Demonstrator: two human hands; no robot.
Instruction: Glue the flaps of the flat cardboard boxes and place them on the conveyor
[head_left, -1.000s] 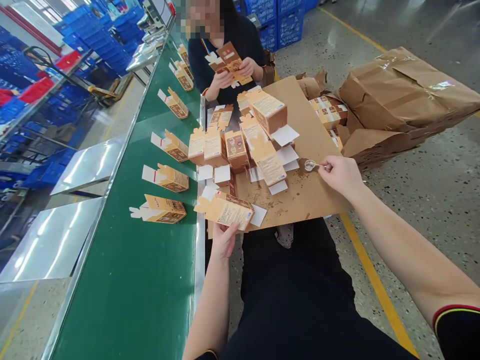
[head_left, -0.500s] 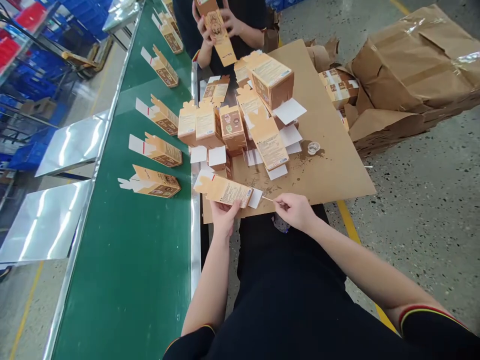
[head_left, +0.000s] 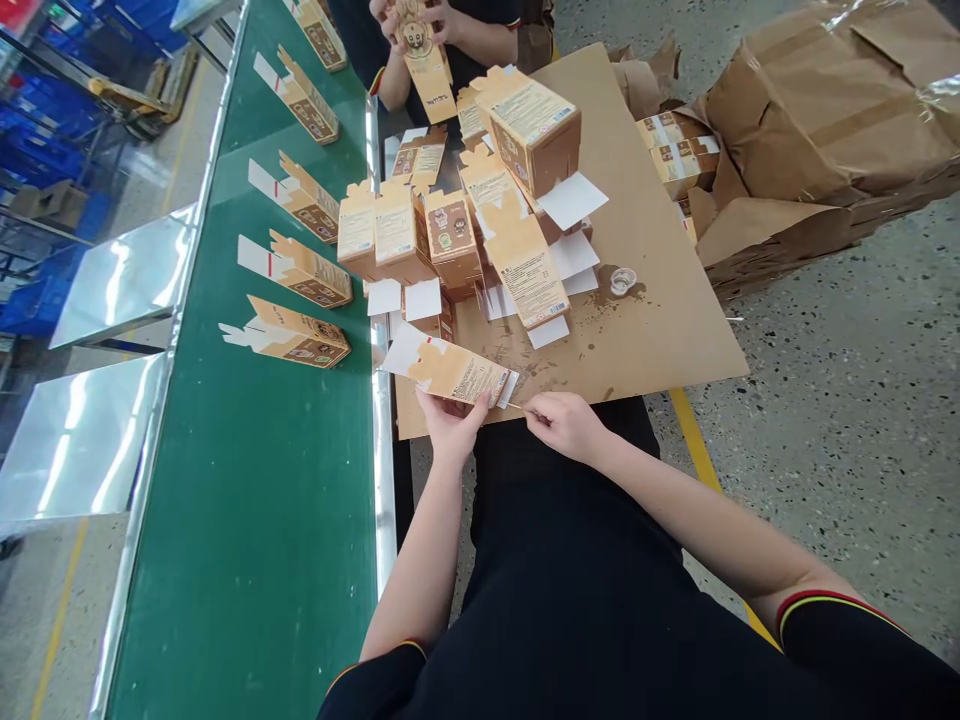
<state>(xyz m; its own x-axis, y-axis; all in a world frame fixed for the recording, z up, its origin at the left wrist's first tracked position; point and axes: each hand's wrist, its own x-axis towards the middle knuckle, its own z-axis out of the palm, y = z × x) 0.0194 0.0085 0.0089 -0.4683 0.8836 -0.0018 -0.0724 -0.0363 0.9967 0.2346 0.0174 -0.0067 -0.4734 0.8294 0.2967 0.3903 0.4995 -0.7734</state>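
My left hand (head_left: 454, 425) is closed around the lower side of an orange-brown printed carton (head_left: 461, 375), tilted above the near edge of the cardboard sheet (head_left: 660, 340). A white flap stands out at the carton's left end and a small one at its right. My right hand (head_left: 566, 425) pinches a thin stick (head_left: 514, 405), whose tip is at the carton's right end by the small flap. Several printed cartons (head_left: 451, 235) with white flaps are heaped on the sheet beyond. A small clear cup (head_left: 622, 281) sits on a wet patch.
A green conveyor belt (head_left: 262, 520) on the left carries several upright cartons (head_left: 311, 275). Another person's hands (head_left: 442, 20) hold a carton across the sheet. A big brown paper-wrapped pack (head_left: 840, 110) lies at right.
My right hand has moved left, bringing the stick to the carton's end. The small right flap now shows less. The whole view has shifted slightly, and the other person's carton is more upright.
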